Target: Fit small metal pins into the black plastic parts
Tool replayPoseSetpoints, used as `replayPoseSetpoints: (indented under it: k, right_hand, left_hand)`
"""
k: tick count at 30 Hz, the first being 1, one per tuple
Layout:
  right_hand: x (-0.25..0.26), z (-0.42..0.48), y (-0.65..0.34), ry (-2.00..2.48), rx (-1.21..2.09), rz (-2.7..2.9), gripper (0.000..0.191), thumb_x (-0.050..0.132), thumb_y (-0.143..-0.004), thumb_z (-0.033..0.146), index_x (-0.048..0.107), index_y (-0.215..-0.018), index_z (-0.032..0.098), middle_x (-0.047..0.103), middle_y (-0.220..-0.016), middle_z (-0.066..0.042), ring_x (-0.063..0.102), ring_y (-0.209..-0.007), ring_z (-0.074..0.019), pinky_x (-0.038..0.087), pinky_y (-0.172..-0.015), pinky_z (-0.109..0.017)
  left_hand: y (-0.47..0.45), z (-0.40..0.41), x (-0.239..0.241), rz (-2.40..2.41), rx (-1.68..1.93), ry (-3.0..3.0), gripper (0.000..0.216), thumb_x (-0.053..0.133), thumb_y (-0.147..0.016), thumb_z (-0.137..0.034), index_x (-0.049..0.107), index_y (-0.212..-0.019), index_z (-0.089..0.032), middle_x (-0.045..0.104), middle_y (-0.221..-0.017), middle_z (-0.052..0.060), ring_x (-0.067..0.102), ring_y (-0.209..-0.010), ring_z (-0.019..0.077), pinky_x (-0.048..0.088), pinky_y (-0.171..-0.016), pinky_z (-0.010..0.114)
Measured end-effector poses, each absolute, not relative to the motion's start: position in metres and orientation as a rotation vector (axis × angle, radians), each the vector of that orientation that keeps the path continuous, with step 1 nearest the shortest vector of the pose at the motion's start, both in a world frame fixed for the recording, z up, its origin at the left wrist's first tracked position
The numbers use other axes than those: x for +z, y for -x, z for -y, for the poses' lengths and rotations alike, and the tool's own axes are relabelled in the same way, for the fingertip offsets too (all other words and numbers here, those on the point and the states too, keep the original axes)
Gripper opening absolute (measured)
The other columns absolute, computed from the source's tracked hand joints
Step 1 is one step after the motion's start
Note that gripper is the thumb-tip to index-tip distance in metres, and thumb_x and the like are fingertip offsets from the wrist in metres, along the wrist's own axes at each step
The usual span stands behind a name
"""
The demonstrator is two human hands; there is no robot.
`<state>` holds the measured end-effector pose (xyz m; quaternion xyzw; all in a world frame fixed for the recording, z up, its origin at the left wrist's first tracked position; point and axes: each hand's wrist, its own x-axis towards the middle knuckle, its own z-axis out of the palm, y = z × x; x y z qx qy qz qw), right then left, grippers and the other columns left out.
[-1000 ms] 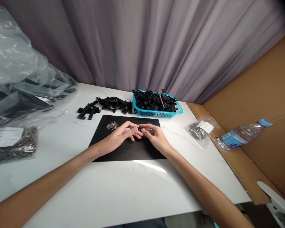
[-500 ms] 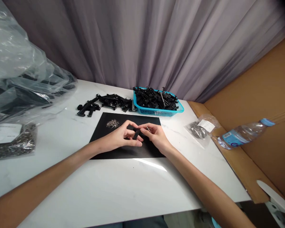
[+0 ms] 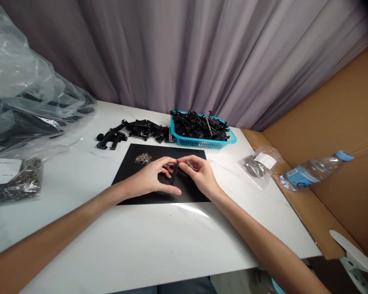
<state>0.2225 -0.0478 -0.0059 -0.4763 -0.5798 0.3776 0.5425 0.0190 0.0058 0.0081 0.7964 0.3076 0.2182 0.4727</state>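
Note:
Over a black mat (image 3: 135, 194), a slim black plastic part (image 3: 173, 174) stands on end between my two hands. The fingers of my left hand (image 3: 150, 176) curl round its far side, while the thumb stretches away from it. My right hand (image 3: 202, 175) is closed, thumb and forefinger pinched at the upper end of the part. A thin metal pin (image 3: 190, 164) sticks out from the curled right fingers. Whatever lies between the right fingertips is too small to make out. A small pile of metal pins (image 3: 143, 158) is on the mat beyond my left hand.
Black plastic parts (image 3: 147, 130) lie heaped at the back, beside a blue basket (image 3: 202, 143) full of similar parts. Large plastic bags (image 3: 37, 94) and a bag of metal pieces (image 3: 30, 179) stand left. To the right are another small bag (image 3: 257, 166) and a water bottle (image 3: 315, 171).
The black part has turned more upright between my hands. My left thumb has moved off it, and my right fingertips have come to its upper end. The view has shifted slightly.

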Motion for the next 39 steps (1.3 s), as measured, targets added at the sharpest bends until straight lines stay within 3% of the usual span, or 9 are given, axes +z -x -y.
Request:
replayPoseSetpoints:
  k: [4,10,14,22,31,39]
  right_hand:
    - [-0.001,0.05,-0.226,1.237,0.731,1.444,0.017,0.07,-0.09,0.036,0.075,-0.094,0.021,0.075,-0.091,-0.002,0.048,-0.059,-0.0117,0.041,-0.058,-0.027]
    - [0.009,0.053,-0.233,1.289,0.655,1.505,0.016,0.067,-0.091,0.035,0.072,-0.09,0.02,0.073,-0.092,-0.002,0.047,-0.06,-0.0118,0.04,-0.058,-0.027]
    - [0.013,0.057,-0.231,1.274,0.774,1.536,0.017,0.069,-0.089,0.036,0.07,-0.087,0.019,0.071,-0.087,-0.001,0.042,-0.056,-0.0098,0.035,-0.054,-0.026]
    - [0.018,0.063,-0.222,1.103,1.074,1.511,0.026,0.078,-0.084,0.044,0.071,-0.087,0.018,0.071,-0.088,-0.003,0.056,-0.067,-0.0124,0.039,-0.057,-0.025]
    - [0.012,0.066,-0.212,1.158,1.066,1.485,0.031,0.08,-0.082,0.051,0.076,-0.084,0.02,0.068,-0.078,-0.001,0.042,-0.058,-0.0111,0.03,-0.054,-0.028]
    - [0.012,0.066,-0.218,1.154,1.11,1.543,0.033,0.08,-0.082,0.054,0.078,-0.087,0.021,0.071,-0.086,-0.003,0.05,-0.064,-0.0133,0.037,-0.059,-0.028]
  left_hand:
    - [-0.018,-0.012,0.01,-0.745,0.506,-2.009,0.063,0.09,-0.068,-0.048,0.065,-0.123,-0.029,0.065,-0.122,0.005,0.066,-0.106,0.0247,0.056,-0.1,0.05]
    - [-0.017,-0.017,0.007,-0.653,0.569,-1.843,0.068,0.094,-0.064,-0.038,0.051,-0.115,-0.027,0.069,-0.12,0.006,0.066,-0.12,0.0258,0.054,-0.106,0.049]
    - [-0.017,-0.012,0.009,-0.734,0.634,-1.957,0.069,0.092,-0.066,-0.044,0.05,-0.118,-0.028,0.066,-0.126,0.006,0.067,-0.113,0.0248,0.055,-0.103,0.049]
    - [-0.018,-0.009,0.017,-0.836,0.866,-2.342,0.066,0.09,-0.068,-0.05,0.058,-0.12,-0.026,0.061,-0.122,0.005,0.062,-0.104,0.0245,0.055,-0.095,0.043]
    - [-0.015,-0.008,0.015,-0.747,0.909,-2.399,0.058,0.086,-0.075,-0.039,0.055,-0.123,-0.026,0.057,-0.122,0.005,0.059,-0.102,0.0224,0.054,-0.094,0.039]
    - [-0.014,-0.009,0.015,-0.738,0.941,-2.411,0.056,0.084,-0.077,-0.038,0.054,-0.122,-0.025,0.058,-0.123,0.006,0.059,-0.107,0.025,0.053,-0.097,0.041]
